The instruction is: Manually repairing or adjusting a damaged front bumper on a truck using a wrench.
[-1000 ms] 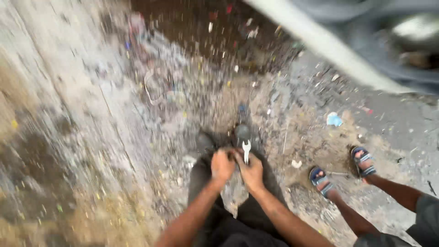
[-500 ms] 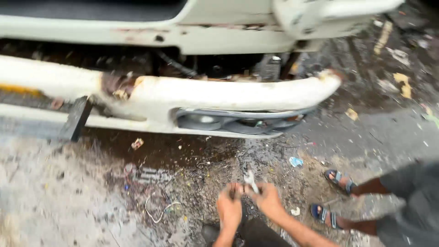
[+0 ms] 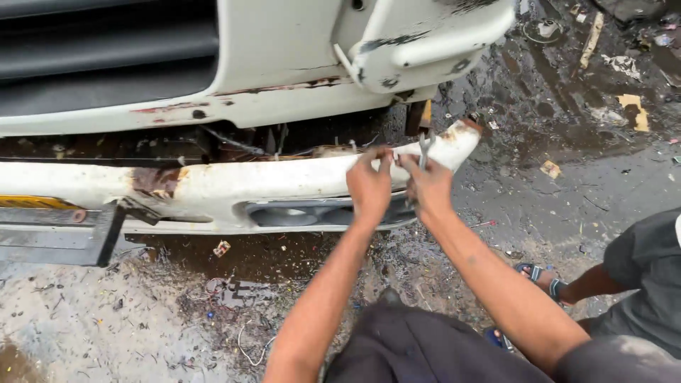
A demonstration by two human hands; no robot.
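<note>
My right hand (image 3: 427, 186) grips a small metal spanner (image 3: 424, 147), its open jaw pointing up in front of the white bumper (image 3: 234, 186). My left hand (image 3: 369, 186) is right beside it, fingers pinched near the spanner's shaft; what it holds, if anything, I cannot make out. Both hands are raised before the rusty right end of the bumper, which sits below the white body panel (image 3: 284, 64) of a vehicle. My dark trousers (image 3: 418, 347) show at the bottom.
Another person crouches at the right: a bare leg, a sandalled foot (image 3: 543, 275) and a grey garment (image 3: 649, 276). The ground is wet, dirty concrete with scattered litter, scraps (image 3: 631, 110) and a loose wire (image 3: 248, 347). A dark metal bracket (image 3: 106, 230) hangs at the bumper's left.
The view has tilted up from the ground to the vehicle's front. Both hands, with the spanner, have risen from near the ground to the bumper's right end.
</note>
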